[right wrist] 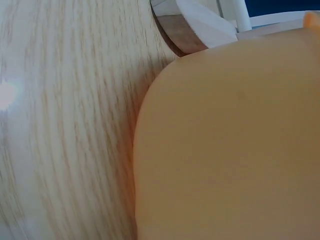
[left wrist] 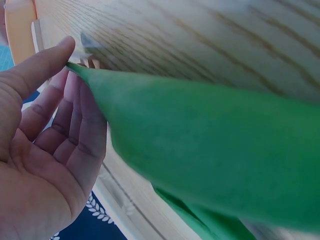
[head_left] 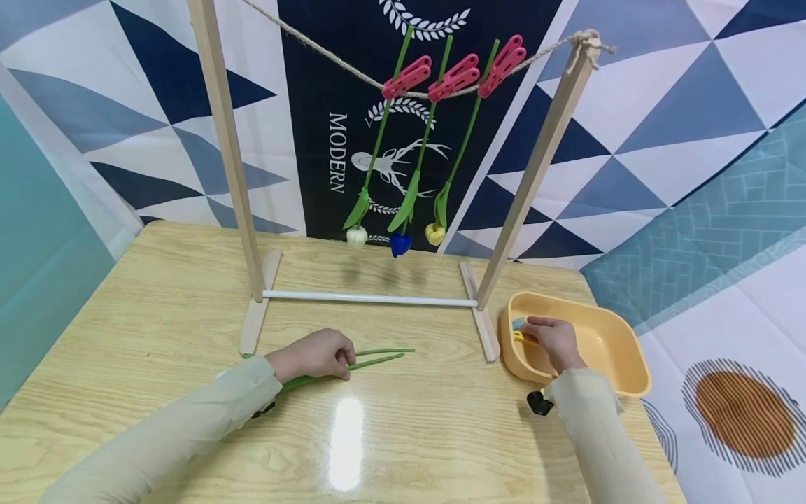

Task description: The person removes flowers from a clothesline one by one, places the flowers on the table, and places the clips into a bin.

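Note:
My left hand point(head_left: 320, 353) is low over the table and pinches a green flower stem point(head_left: 378, 361) between thumb and fingertips. A second green stem point(head_left: 384, 351) lies alongside it. In the left wrist view, a broad green leaf point(left wrist: 200, 145) spreads from the pinch; my sleeve hides the flower heads in the head view. My right hand point(head_left: 554, 339) reaches into the orange basin point(head_left: 582, 306), its fingertips at a light blue clothespin point(head_left: 518, 323) and a yellow clothespin point(head_left: 520, 337). Whether it grips one cannot be made out; the basin wall point(right wrist: 225, 140) blocks the right wrist view.
A wooden frame point(head_left: 538, 175) with a white crossbar point(head_left: 371, 299) stands at the back. From its rope point(head_left: 315, 45), pink clothespins point(head_left: 453, 77) hold three tulips head down: white point(head_left: 356, 237), blue point(head_left: 399, 244) and yellow point(head_left: 434, 234). Patterned cloth point(head_left: 686, 119) hangs behind.

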Action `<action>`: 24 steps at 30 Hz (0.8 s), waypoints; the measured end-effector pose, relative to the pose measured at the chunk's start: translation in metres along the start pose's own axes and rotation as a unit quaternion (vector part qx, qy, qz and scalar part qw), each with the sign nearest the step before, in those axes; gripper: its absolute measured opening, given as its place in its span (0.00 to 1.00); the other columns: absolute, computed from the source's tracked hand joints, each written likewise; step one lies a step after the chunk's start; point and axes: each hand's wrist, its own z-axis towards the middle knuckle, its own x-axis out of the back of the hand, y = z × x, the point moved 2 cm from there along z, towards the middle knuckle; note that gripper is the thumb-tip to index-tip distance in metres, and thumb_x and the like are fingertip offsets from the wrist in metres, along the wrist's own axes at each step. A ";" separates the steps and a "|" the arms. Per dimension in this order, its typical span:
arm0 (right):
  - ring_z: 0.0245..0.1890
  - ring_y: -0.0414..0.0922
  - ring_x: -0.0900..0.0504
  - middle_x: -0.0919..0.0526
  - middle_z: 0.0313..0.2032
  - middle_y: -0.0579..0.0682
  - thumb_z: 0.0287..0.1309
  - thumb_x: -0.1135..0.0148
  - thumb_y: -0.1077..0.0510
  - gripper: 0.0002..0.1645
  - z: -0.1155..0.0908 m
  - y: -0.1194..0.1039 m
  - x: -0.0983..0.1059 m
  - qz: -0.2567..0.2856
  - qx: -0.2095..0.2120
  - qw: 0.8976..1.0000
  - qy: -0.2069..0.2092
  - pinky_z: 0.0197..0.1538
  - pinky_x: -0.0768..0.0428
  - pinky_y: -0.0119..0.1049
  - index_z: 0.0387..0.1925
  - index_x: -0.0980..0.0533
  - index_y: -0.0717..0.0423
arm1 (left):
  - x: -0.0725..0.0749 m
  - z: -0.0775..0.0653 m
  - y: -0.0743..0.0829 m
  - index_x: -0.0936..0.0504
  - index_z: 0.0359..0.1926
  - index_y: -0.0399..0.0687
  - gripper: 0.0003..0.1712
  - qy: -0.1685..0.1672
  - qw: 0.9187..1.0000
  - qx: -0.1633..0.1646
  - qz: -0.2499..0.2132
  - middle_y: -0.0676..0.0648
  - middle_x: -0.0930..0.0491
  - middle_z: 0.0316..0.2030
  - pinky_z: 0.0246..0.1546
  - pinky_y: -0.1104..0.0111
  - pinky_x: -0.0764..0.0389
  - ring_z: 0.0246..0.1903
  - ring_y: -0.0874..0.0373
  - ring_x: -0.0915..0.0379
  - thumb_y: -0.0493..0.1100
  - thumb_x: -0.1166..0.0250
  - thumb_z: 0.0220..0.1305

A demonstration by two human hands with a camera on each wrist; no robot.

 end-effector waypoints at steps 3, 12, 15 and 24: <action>0.27 0.30 0.21 0.19 0.29 0.43 0.60 0.41 0.60 0.29 0.001 0.000 0.000 0.001 -0.009 1.000 0.007 0.37 0.19 0.26 0.59 0.33 0.72 | -0.001 0.000 0.000 0.18 0.32 0.44 0.05 0.002 1.000 0.003 -0.001 0.54 0.26 0.20 0.28 0.71 0.30 0.21 0.64 0.35 0.37 0.31 0.53; 0.30 0.31 0.21 0.20 0.39 0.49 0.66 0.49 0.58 0.28 -0.009 -0.011 0.000 0.038 0.002 0.999 0.026 0.40 0.20 0.25 0.62 0.36 0.70 | 0.000 -0.001 -0.001 0.18 0.32 0.44 0.05 0.007 1.000 0.004 -0.010 0.55 0.25 0.22 0.29 0.72 0.29 0.23 0.64 0.33 0.38 0.31 0.53; 0.32 0.31 0.21 0.25 0.51 0.57 0.67 0.51 0.55 0.28 -0.014 -0.017 0.001 0.049 0.011 0.998 0.033 0.42 0.20 0.26 0.63 0.37 0.68 | 0.002 -0.003 -0.002 0.18 0.34 0.44 0.06 0.007 1.000 0.001 -0.009 0.55 0.24 0.23 0.30 0.71 0.28 0.23 0.64 0.33 0.38 0.32 0.54; 0.32 0.30 0.20 0.21 0.40 0.40 0.67 0.50 0.52 0.27 -0.034 -0.043 -0.001 0.058 0.051 0.996 0.050 0.39 0.20 0.25 0.61 0.32 0.64 | 0.013 -0.008 -0.004 0.17 0.35 0.44 0.05 0.012 1.000 0.005 -0.020 0.53 0.23 0.24 0.29 0.71 0.28 0.23 0.63 0.33 0.38 0.34 0.56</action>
